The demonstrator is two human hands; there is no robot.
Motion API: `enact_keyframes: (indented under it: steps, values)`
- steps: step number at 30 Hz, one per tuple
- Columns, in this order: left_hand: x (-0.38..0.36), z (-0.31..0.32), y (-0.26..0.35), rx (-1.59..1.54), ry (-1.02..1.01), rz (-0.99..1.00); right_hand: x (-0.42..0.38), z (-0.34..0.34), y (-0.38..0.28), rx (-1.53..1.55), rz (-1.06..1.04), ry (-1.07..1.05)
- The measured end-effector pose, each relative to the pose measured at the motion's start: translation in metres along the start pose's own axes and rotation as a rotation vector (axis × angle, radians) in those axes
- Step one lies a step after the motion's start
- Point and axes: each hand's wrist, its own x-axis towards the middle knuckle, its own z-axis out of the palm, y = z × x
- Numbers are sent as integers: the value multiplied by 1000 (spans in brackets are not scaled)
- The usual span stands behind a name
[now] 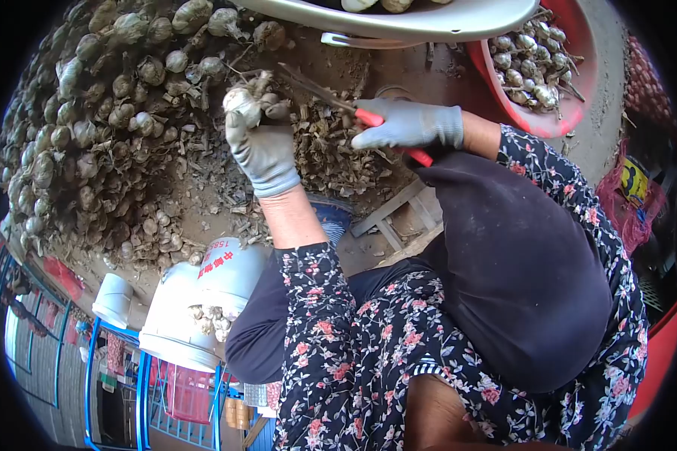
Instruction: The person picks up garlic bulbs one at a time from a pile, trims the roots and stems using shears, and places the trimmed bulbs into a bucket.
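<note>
My left hand (263, 150), in a grey-white glove, grips a garlic bulb (242, 105) with its stem and roots still on, at upper centre-left. To its right, my right hand (410, 124), also gloved, is closed around the red handles of a pair of shears (370, 117). The long dark blades point up and left toward the garlic and look apart from it. Behind and below the hands lie dry stem cuttings (331, 150).
A large heap of garlic (120, 113) fills the left. A red basin (579, 90) of garlic is at upper right, beside a pale basin (429, 26) at the top. White buckets (180, 316) and a blue metal frame (141, 398) stand lower left. Dark cloth (519, 263) covers the centre right.
</note>
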Motion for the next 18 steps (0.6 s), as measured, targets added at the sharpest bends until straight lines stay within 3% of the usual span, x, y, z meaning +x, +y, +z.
enact_keyframes:
  steps: [3, 5, 8, 11, 15, 17, 18]
  values:
    - [-8, 7, -12, 138, 189, 7, 21, 5, 9, -142, -156, 17]
    - [-9, 11, -17, 264, 258, 21, 21, 4, 2, -57, -94, -53]
    - [-9, 9, -17, 458, 300, 51, 19, 6, 4, -256, -150, 143]
    - [-13, 10, -11, 580, 300, 53, 12, 3, -3, -374, -93, 135]
    - [-14, 12, -1, 929, 505, -9, 18, 5, 20, -483, -45, 152]
    - [-20, -9, 6, 2286, 615, 332, 21, 4, 27, -444, 35, 139]
    - [-20, -39, 15, 2162, 579, 408, 22, 4, 26, -443, 33, 139]
